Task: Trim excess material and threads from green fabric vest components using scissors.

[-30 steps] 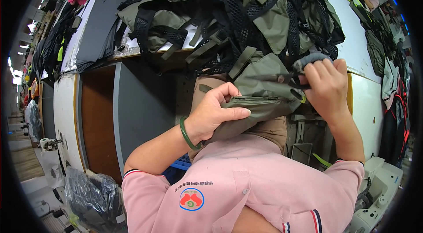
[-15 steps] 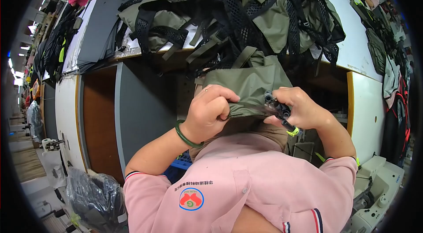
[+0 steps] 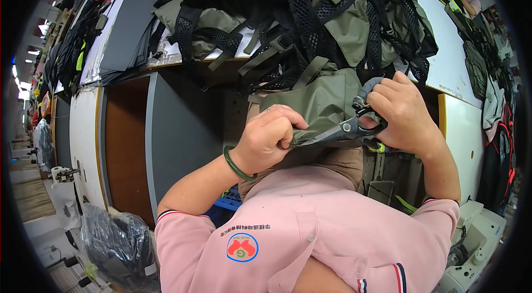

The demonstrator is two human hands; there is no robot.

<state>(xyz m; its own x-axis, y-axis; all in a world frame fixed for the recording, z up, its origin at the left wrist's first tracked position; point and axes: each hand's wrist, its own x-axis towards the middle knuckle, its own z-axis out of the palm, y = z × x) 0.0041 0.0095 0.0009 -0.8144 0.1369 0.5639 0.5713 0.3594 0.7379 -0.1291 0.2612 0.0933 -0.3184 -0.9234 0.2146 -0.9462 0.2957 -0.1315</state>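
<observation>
Over my lap hangs an olive-green bag piece (image 3: 327, 96), its upper part running up to the table edge. My left hand (image 3: 270, 133) pinches its lower edge between thumb and curled fingers. In my right hand (image 3: 403, 113) is a pair of scissors (image 3: 344, 128) with dark handles, the fingers through the loops. The blades point left along the fabric's lower edge, their tips close to my left fingertips. Whether the blades are parted is hard to make out. A yellow-green band shows below the handles.
Olive-green bags with black mesh straps (image 3: 310, 21) are heaped on the white table ahead. Dark grey sheets (image 3: 124, 21) lie to their left. Below are open compartments with a grey divider (image 3: 172, 143). A plastic-wrapped bundle (image 3: 119, 248) stands lower left, a sewing machine (image 3: 476, 243) lower right.
My right hand has moved up and right and turned the scissors, so their blades now lie along the fabric edge toward my left hand. The left hand keeps its pinch.
</observation>
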